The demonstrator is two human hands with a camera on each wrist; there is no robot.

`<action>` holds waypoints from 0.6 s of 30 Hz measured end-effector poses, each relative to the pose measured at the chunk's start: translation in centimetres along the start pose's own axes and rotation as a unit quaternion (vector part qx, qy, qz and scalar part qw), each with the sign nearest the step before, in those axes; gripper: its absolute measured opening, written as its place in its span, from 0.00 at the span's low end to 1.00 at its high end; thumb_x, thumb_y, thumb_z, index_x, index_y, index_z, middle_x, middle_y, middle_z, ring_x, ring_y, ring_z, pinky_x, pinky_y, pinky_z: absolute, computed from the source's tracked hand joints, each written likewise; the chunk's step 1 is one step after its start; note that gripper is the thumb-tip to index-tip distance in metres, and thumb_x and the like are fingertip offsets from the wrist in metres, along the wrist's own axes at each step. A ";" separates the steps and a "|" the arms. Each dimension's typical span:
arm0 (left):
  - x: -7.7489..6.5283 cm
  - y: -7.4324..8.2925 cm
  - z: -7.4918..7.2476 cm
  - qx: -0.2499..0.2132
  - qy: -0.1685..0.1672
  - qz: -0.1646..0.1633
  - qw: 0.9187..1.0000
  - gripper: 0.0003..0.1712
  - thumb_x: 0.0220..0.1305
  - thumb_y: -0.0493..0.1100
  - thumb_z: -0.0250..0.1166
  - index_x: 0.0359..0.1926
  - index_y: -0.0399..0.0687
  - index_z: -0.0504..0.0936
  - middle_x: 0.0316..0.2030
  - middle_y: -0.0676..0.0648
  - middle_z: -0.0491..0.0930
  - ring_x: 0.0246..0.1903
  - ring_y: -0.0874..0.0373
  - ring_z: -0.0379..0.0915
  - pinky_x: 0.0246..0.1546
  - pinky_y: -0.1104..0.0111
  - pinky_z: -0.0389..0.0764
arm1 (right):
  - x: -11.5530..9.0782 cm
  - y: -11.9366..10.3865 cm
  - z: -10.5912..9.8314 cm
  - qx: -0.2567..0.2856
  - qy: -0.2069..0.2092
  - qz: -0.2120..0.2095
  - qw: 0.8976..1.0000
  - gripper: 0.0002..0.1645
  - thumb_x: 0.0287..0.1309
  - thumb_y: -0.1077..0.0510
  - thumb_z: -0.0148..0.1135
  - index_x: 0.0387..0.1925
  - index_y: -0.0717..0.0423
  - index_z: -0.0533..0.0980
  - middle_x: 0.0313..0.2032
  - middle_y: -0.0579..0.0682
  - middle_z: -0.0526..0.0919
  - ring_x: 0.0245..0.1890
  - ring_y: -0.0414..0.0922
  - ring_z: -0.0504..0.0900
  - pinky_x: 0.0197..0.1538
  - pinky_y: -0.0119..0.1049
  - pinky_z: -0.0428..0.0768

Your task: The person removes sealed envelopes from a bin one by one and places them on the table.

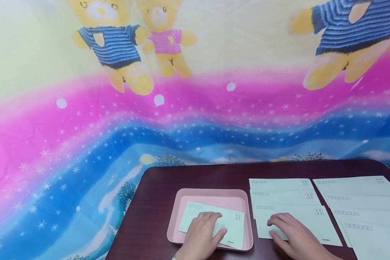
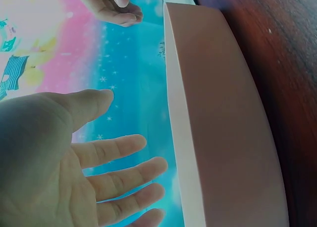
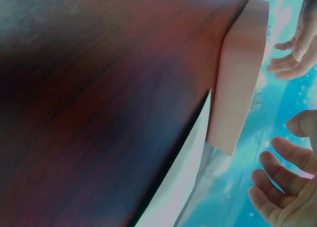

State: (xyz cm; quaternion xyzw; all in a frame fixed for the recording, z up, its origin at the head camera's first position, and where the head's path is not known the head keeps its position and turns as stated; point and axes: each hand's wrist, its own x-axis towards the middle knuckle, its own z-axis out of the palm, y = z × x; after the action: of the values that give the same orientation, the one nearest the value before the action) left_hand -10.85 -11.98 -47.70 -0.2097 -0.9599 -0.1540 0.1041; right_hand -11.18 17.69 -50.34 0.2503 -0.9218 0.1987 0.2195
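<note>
A pale green envelope (image 1: 229,225) with postcode boxes and a stamp square lies in a shallow pink tray (image 1: 173,225). Over the envelope's left part is my left hand (image 1: 201,231), fingers spread and relaxed. The left wrist view shows that hand (image 2: 89,162) above the tray's wall (image 2: 228,113), its palm bare. My right hand (image 1: 295,234) hovers with loosely bent fingers over the front envelope (image 1: 299,220) of an overlapping column to the right of the tray. In the right wrist view nothing is between the fingers of this hand (image 3: 290,177).
Farther right, another column of several overlapping envelopes (image 1: 380,216) runs to the table's right side. The dark wooden table (image 1: 156,202) has rounded back corners. Behind it hangs a colourful cloth (image 1: 214,108) printed with teddy bears and snowflakes.
</note>
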 end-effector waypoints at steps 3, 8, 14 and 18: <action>-0.1 -0.2 0.0 0.001 0.003 -0.001 1.000 0.22 0.69 0.57 0.63 0.57 0.53 0.81 0.53 0.53 0.84 0.56 0.55 0.77 0.50 0.61 0.78 | 0.2 -0.3 0.1 0.006 0.005 -0.012 1.000 0.20 0.43 0.58 0.80 0.35 0.36 0.79 0.39 0.29 0.79 0.42 0.35 0.79 0.41 0.35 0.81; -0.1 -0.5 -0.1 0.003 0.004 -0.007 1.000 0.23 0.69 0.58 0.63 0.57 0.53 0.81 0.53 0.53 0.84 0.56 0.55 0.77 0.50 0.60 0.78 | 0.8 -1.0 0.0 0.013 -0.010 -0.005 1.000 0.18 0.46 0.57 0.78 0.37 0.36 0.80 0.40 0.30 0.79 0.42 0.35 0.79 0.42 0.36 0.82; -0.3 -1.0 -0.3 -0.001 -0.002 -0.023 1.000 0.22 0.68 0.56 0.64 0.58 0.52 0.81 0.54 0.52 0.84 0.57 0.54 0.77 0.52 0.58 0.78 | 1.6 -1.9 0.2 0.015 0.000 -0.007 1.000 0.18 0.48 0.57 0.78 0.39 0.36 0.81 0.41 0.30 0.80 0.43 0.35 0.79 0.44 0.37 0.82; -0.5 -1.4 -0.5 -0.003 -0.013 -0.039 0.999 0.23 0.68 0.56 0.64 0.58 0.51 0.81 0.55 0.51 0.83 0.57 0.52 0.77 0.53 0.57 0.78 | 2.1 -2.4 0.3 0.018 -0.010 -0.001 1.000 0.16 0.51 0.56 0.76 0.39 0.36 0.81 0.42 0.30 0.80 0.45 0.35 0.79 0.46 0.38 0.82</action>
State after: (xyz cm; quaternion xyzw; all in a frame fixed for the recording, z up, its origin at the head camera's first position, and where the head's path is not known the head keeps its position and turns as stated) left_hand -10.94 -13.57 -47.73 -0.1748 -0.9681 -0.1583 0.0846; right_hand -11.58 14.80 -48.94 0.2576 -0.9198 0.2127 0.2058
